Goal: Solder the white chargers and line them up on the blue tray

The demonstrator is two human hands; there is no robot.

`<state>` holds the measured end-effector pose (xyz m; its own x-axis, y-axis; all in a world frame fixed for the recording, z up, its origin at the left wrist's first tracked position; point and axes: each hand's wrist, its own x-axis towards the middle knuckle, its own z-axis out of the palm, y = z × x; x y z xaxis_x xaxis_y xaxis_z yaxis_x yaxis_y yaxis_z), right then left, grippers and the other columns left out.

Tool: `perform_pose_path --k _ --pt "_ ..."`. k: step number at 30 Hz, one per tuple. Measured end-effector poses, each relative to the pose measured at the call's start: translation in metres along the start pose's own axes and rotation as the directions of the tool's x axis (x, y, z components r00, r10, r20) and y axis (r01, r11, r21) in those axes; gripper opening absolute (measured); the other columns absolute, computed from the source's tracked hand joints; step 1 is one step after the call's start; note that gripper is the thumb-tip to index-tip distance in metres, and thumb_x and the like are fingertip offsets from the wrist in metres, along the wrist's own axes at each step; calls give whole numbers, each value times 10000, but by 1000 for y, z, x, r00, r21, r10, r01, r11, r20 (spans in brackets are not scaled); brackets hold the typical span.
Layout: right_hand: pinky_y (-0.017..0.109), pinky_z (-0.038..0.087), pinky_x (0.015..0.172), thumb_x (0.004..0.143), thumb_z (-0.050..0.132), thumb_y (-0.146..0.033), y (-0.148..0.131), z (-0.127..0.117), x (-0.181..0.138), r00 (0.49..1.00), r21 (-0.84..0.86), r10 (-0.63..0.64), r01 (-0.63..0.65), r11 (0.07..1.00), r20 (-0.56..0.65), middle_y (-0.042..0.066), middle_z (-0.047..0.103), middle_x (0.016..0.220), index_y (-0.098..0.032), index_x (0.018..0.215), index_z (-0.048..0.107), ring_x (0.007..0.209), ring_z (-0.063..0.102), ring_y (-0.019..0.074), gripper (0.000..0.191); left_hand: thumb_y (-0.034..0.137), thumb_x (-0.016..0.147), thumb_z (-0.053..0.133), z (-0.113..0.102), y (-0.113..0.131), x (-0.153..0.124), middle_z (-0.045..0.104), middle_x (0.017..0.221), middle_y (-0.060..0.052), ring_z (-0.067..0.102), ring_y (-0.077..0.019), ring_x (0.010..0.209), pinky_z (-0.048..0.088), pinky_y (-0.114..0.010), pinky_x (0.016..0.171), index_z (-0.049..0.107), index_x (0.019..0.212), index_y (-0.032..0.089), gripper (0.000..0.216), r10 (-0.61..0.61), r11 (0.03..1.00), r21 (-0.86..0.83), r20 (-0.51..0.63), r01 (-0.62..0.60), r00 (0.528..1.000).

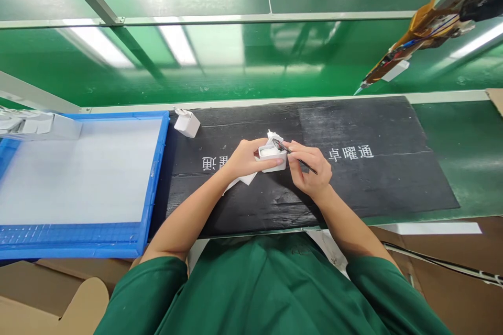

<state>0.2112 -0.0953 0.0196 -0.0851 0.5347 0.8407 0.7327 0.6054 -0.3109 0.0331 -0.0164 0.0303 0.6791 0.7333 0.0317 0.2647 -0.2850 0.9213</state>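
My left hand [247, 158] is closed around an open white charger housing [272, 163], its thumb along the near side. The lid part with plug pins [274, 138] stands tilted at the housing's far side. In my right hand [311, 168] is a thin dark tool [305, 163] that looks like tweezers, its tip reaching into the opening between lid and housing. What the tip touches is too small to tell. A white flat piece [247, 177] lies on the black mat [377, 183] beneath my left hand, partly hidden by it.
A white plug adapter [187, 123] stands on the mat's far left, beside a blue tray [154, 167] with a white liner. White parts [39, 124] sit at that tray's far left. A tape-wrapped tool with a pointed tip [387, 65] hangs at the upper right.
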Motion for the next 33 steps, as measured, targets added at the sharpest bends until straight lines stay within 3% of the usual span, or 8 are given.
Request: perform_pose_path --k 20,24,26,29,31,33 --pt "390 690 748 881 583 -109 -1 2 1 1000 -7 6 -6 1000 2 48 752 946 -258 1115 545 899 758 209 281 562 739 691 2 -1 -1 569 636 33 458 -96 574 367 -215 562 678 848 154 422 -3 999 40 0 3 1000" --pt "402 682 757 849 607 -88 1 0 1 998 52 40 -37 998 -54 44 735 914 -249 1112 556 874 757 214 313 525 794 663 3 -8 1 634 708 14 524 -120 613 418 -229 606 687 1000 168 413 -27 986 160 -48 34 998" --pt "421 676 747 854 603 -99 3 -2 3 991 68 87 -80 995 -105 35 718 911 -260 1104 556 859 757 219 300 441 826 653 4 -13 2 695 867 -30 593 -163 749 461 -256 702 672 1083 185 362 39 944 330 -151 13 988" --pt "415 660 760 875 590 -110 4 -1 6 979 -11 143 -146 989 -145 48 700 964 -274 1087 572 918 743 223 269 304 860 617 4 -19 3 687 1119 -92 596 -234 994 466 -314 850 660 1121 215 279 249 797 600 -223 -69 943" --pt "384 650 795 886 583 -110 4 1 5 986 -63 149 -154 986 -74 62 693 1017 -277 1082 592 981 726 213 258 258 885 576 3 -20 2 667 1187 -101 583 -250 1046 457 -337 886 648 1147 232 273 330 726 679 -207 -108 921" --pt "351 642 825 893 577 -113 5 3 2 992 -79 122 -118 990 45 65 683 1081 -288 1100 605 1043 708 201 273 270 889 579 3 -21 1 663 1199 -107 591 -251 1044 459 -340 886 638 1153 227 274 347 718 687 -210 -115 914"
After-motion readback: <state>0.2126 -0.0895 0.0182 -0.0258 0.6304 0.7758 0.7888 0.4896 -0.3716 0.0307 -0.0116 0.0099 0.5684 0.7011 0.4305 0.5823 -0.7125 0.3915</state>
